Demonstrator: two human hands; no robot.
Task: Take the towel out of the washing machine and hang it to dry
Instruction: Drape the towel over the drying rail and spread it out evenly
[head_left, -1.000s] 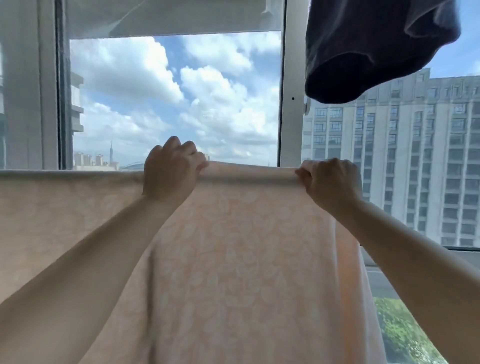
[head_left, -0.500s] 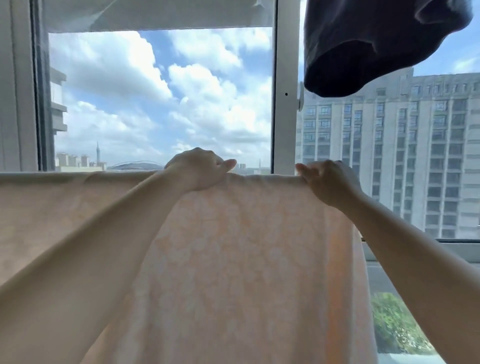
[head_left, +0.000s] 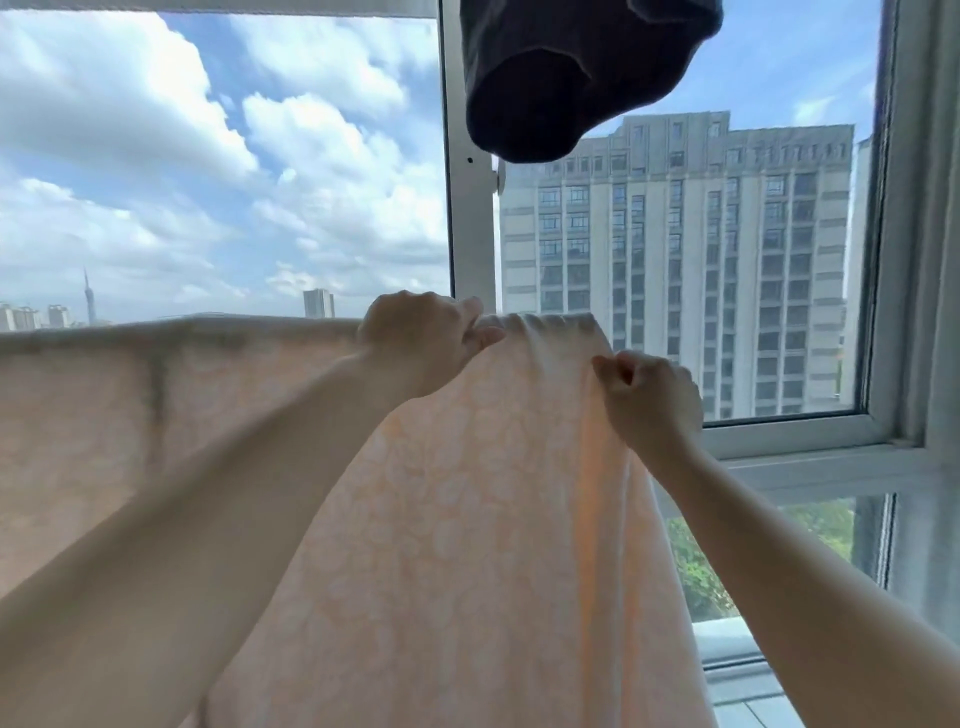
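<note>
The pale peach terry towel with a faint white floral pattern (head_left: 467, 519) hangs draped over a horizontal line or rail that the cloth itself hides, in front of the white-framed window (head_left: 470, 208). Its top fold runs left to right across the view, from the left edge of the picture to just short of the tall beige apartment block (head_left: 675, 260) seen through the glass; its long axis appears to follow that fold, while the free part falls straight down toward the bottom of the picture. The weave looks soft and nubbly, backlit so the pattern shows through, and the fold is gathered into small ripples between the hands.

The left hand (head_left: 421, 348) rests on top of the fold with its fingers curled over it, gripping the cloth at the ridge. The right hand (head_left: 649, 395) sits slightly lower, at the towel's right-hand edge, thumb and forefinger pinching the fabric — the other fingers are curled in, and whether they hold cloth too is hard to tell.

Above, a dark navy knitted garment (head_left: 571, 78) hangs from the top of the picture, its rounded cuff opening downward, well apart from the towel. No readable writing shows on any of it.
</note>
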